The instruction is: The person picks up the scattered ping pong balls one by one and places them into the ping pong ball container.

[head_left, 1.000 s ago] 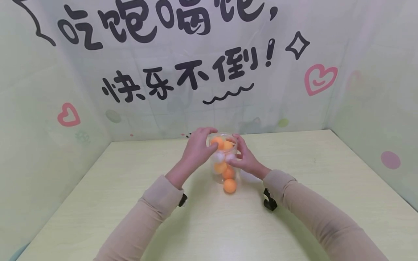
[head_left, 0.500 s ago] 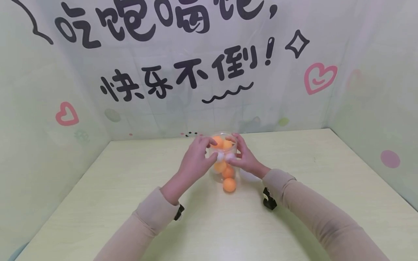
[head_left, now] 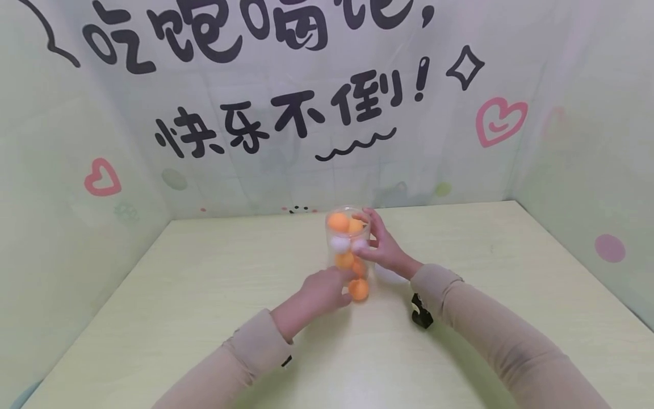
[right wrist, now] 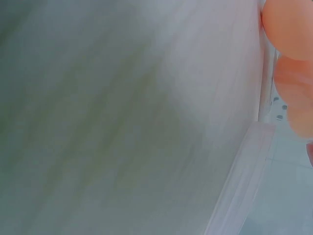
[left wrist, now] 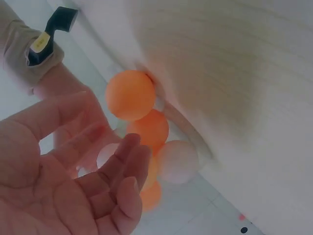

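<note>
A clear plastic jar (head_left: 348, 235) stands upright at the back of the table, with several orange and white balls inside. My right hand (head_left: 387, 249) grips the jar's right side near the rim. One orange ball (head_left: 359, 291) lies on the table just in front of the jar. My left hand (head_left: 323, 292) is beside this ball, thumb and fingers around its left side. In the left wrist view, the left fingers are loosely bent and look apart from the loose ball (left wrist: 130, 95). The right wrist view catches only orange balls (right wrist: 293, 29) at its right edge.
A whitish, see-through disc (head_left: 390, 274), like a lid, lies on the table right of the jar. The pale wooden table (head_left: 204, 272) ends at a printed curtain (head_left: 265, 182) behind the jar. Curtains also hang on both sides.
My left hand has left the jar's rim and moved down toward me to the loose orange ball. My right hand has stayed on the jar.
</note>
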`<state>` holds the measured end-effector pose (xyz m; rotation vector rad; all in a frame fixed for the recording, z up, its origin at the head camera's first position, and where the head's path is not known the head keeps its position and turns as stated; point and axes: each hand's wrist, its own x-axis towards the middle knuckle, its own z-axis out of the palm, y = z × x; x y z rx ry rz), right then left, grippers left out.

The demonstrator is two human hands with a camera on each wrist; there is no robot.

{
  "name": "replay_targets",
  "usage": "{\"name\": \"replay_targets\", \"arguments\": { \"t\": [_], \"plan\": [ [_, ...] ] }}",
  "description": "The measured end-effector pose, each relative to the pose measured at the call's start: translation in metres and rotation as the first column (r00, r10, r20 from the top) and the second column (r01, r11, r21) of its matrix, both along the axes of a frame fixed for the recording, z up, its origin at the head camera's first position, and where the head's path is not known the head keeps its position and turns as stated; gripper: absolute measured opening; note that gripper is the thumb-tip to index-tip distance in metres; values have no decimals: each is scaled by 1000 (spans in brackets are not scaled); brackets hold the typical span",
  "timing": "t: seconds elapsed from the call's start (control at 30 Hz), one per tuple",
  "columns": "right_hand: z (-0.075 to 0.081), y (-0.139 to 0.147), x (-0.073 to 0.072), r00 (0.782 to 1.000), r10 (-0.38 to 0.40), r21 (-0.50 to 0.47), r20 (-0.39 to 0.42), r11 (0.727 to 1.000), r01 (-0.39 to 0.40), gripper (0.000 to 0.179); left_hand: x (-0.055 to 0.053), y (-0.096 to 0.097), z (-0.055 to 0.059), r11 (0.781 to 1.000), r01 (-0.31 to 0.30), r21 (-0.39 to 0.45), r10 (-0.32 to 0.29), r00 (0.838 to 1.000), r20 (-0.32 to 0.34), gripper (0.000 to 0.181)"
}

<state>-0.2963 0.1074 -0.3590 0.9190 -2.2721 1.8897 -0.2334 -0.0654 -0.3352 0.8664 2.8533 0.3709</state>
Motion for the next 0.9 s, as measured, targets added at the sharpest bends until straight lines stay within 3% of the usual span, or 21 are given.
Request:
{"name": "replay_targets", "arguments": {
  "t": [0.2,0.33,0.53,0.73,0.9],
  "plan": [
    [0,-1,0,1000,-2,-9,-8,1000,2,72,-1,8,-11,998,-59,-33,59,998,-11,46],
    [1,-1,1,1000,-4,-4,8,1000,4,73,-3,11,-15,998,-51,-34,50,999,-17,36],
    [1,0,1,1000,-4,6,18,1000,4,74,-3,8,-15,998,-33,44,31,999,42,15],
    [-12,2,-12,1000,-6,6,9,1000,6,76,-2,0,-16,981,-59,183,37,992,119,18],
    [-21,4,-19,1000,-12,17,-4,1000,12,77,-5,-3,-21,977,-81,199,50,987,155,24]
  ]
}}
